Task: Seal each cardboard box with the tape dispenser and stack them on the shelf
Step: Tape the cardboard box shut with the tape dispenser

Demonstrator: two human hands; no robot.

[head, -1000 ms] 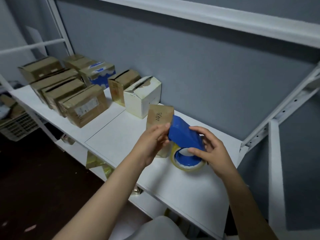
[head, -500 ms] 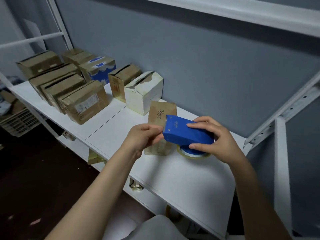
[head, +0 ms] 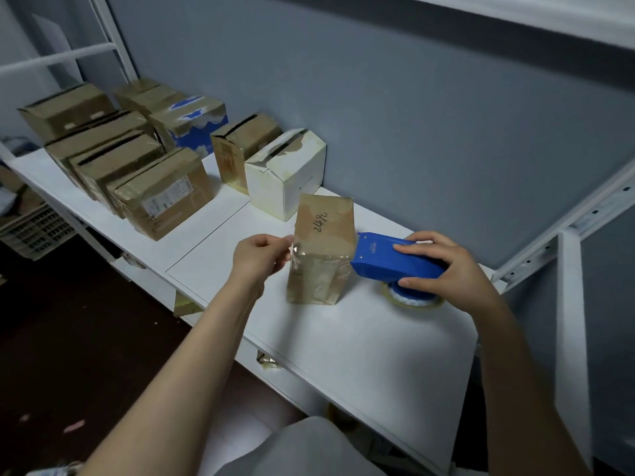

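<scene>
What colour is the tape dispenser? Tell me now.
The tape dispenser is blue; head view shows it.

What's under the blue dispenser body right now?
Tape roll on its blue hub, on the white shelf. The right hand covers the rear of the dispenser; beneath there is hidden.

Grey wall (head: 412, 97) behind; beige slotted crate (head: 34, 231) low at far L; dark floor (head: 68, 338).

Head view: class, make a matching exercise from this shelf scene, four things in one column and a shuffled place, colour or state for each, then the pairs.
1 tape dispenser
2 numbered box
3 white box
4 left hand

A pinches the tape end
B blue, gripped by the right hand
C upright between the hands
D torn top, behind the numbered box

Pairs: 1-B, 2-C, 3-D, 4-A
</scene>
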